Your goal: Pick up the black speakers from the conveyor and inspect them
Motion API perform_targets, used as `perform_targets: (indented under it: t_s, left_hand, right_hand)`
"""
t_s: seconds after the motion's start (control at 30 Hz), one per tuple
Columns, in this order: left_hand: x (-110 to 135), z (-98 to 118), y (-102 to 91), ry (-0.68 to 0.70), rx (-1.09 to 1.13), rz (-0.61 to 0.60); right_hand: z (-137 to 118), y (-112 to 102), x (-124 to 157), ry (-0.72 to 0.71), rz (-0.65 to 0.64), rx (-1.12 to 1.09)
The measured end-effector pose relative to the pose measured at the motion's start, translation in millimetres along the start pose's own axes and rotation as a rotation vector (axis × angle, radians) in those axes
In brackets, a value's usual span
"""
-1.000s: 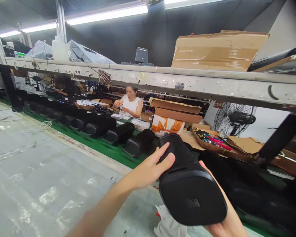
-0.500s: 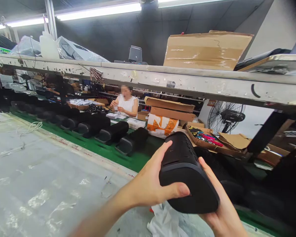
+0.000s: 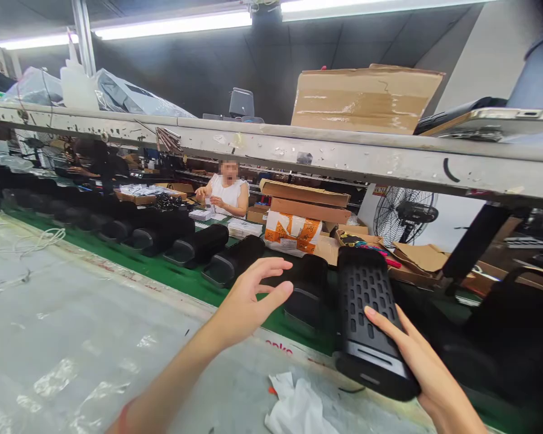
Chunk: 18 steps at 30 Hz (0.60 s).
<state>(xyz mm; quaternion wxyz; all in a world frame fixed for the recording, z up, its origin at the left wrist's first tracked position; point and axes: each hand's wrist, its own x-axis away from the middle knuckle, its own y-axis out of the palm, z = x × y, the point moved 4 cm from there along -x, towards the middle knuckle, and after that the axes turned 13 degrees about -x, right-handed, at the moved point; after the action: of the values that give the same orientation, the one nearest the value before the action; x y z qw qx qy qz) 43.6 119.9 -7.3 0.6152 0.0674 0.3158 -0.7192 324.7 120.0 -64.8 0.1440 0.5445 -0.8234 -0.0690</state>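
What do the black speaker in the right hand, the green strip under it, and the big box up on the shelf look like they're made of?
Black speaker: likely moulded plastic with a matte finish, its face a grille of slotted holes.
Green strip: probably rubbery conveyor belting, a flat, dull, even colour.
Big box: corrugated cardboard, brown and creased, with glossy tape bands.

Right hand (image 3: 423,367) cut off at bottom edge; palm hidden behind speaker (image 3: 368,322); far speakers (image 3: 36,196) blurred.
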Motion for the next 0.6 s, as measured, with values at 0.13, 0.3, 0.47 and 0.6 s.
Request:
perform_targets:
  t_s: [0.13,0.3,0.47,0.6]
  left_hand:
    - [-4,-13,7.1,-0.093,-0.049,-0.030]
    - [9,-25,51.2,-0.331,0.145,-0.327]
    - [12,-17,59.1,-0.277,0.459,-0.258]
    - [-1,-38,37.6,-0.473,0.540,-0.162]
  right_hand:
    - [7,11,4,0.044,-0.084,-0.042]
    - [7,52,29,-0.015,-0.220,-0.106]
    - [22,87,50,-0.143,-0.259,-0.120]
    - [25,90,51,-0.094,-0.300,-0.052]
